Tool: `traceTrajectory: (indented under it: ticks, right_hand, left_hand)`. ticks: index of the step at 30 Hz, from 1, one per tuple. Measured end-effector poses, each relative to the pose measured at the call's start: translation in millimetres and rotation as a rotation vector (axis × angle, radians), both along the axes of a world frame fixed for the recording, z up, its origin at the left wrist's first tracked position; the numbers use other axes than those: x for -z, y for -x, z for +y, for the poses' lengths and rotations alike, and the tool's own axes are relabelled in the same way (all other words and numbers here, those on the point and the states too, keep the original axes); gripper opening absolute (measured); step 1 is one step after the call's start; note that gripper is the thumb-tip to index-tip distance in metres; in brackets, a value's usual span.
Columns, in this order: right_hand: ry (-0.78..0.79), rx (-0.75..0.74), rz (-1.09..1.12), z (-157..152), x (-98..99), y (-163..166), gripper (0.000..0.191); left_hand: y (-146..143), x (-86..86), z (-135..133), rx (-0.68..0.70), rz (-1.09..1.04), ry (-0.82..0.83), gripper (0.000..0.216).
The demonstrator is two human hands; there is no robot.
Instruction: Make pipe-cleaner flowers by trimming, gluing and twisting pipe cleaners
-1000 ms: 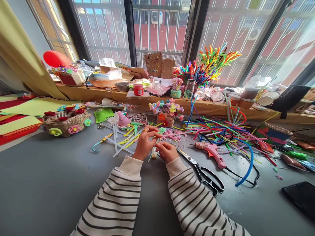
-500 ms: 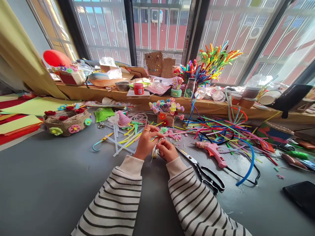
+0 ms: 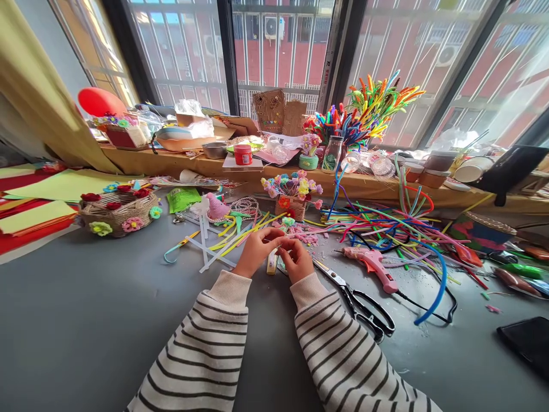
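Note:
Near the middle of the table my two hands meet, with fingertips almost touching. My left hand (image 3: 256, 253) is closed in a pinch, thumb against the fingers. My right hand (image 3: 297, 260) is closed too, its thumb and forefinger pressed together beside the left fingertips. A small pale green fuzzy pipe cleaner piece (image 3: 287, 221) shows just above the fingertips; most of what is pinched is hidden by the fingers. Below the hands lies a small yellowish item (image 3: 271, 264). Scissors (image 3: 358, 297) with black handles lie right of my right hand, and pink clippings (image 3: 306, 233) lie beyond it.
A pink glue gun (image 3: 375, 264) with a black cord lies at right, before a heap of pipe cleaners (image 3: 386, 220). White glue sticks (image 3: 203, 229) lie left of my hands. A flower-trimmed woven basket (image 3: 118, 216) stands at left, a flower pot (image 3: 291, 207) behind, a phone (image 3: 525, 343) at far right.
My hands have drawn closer together, and the right fingers have risen slightly. The green piece has moved up a little. The thin strand that hung below the hands no longer shows clearly.

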State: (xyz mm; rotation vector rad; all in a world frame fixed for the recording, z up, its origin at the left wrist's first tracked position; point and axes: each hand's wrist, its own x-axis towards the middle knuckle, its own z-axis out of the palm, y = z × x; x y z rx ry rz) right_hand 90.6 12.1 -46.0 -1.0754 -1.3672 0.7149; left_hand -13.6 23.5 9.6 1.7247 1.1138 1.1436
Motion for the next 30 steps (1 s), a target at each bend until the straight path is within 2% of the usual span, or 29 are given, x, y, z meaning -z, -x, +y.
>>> traceTrajectory:
  ticks: [9, 19, 30]
  right_hand:
    - [-0.004, 0.043, -0.055, 0.1, 2.1, -0.9, 0.016]
    - [-0.137, 0.227, -0.238, -4.5, -3.7, -3.7, 0.017]
    - [-0.064, 0.307, -0.323, -3.5, -3.0, -6.4, 0.022]
  left_hand:
    - [0.3, 1.3, 1.0, 0.022, -0.065, -0.04, 0.02]
    - [1.1, 2.7, 1.8, 0.133, -0.11, -0.173, 0.014]
    - [-0.8, -4.2, -5.9, 0.275, -0.059, -0.22, 0.012]
